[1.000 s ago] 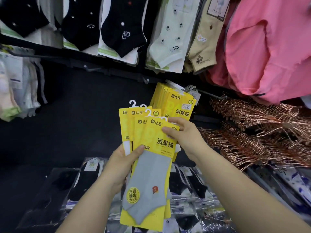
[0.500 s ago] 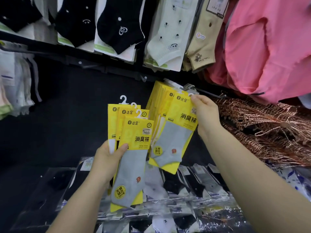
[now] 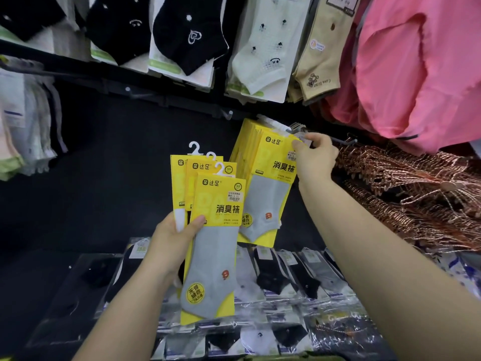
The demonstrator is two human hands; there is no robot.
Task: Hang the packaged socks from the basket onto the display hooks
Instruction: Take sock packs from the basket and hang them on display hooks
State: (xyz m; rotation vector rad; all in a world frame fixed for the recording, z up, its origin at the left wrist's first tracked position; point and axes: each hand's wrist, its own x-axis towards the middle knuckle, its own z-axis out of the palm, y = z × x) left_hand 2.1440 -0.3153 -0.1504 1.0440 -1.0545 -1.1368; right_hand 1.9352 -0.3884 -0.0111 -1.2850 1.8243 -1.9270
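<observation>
Presently at a sock wall, facing a black back panel (image 3: 117,165). Grips in left hand (image 3: 171,238) a fan of yellow sock packs (image 3: 213,230), three cards showing, thumb laid across the front card, fingers curled behind. White plastic hanger tips pointing up; on the front pack a grey ankle sock with a small red mark near the toe. Pinches with right hand (image 3: 315,160) the top right corner of a fourth pack (image 3: 270,194) of the same kind, held up at the display hook (image 3: 296,127), flat against the front of a hung stack (image 3: 244,136) of matching yellow packs. Cannot tell whether its hanger sits on the hook, hidden by the fingers. Fan lower and to the left of the hung stack, its front card overlapping the fourth pack's lower left edge in view. Above, a row of carded socks: black pairs (image 3: 187,35), cream pair (image 3: 260,56) with small dark motifs, beige pair (image 3: 317,61). Far right, pink garment (image 3: 416,74); beneath it a heap of copper-coloured wire hangers (image 3: 406,194). Along the bottom, rows of clear-wrapped socks (image 3: 283,277), black, grey and white, lying flat. At left edge, pale socks (image 3: 23,121) hanging.
</observation>
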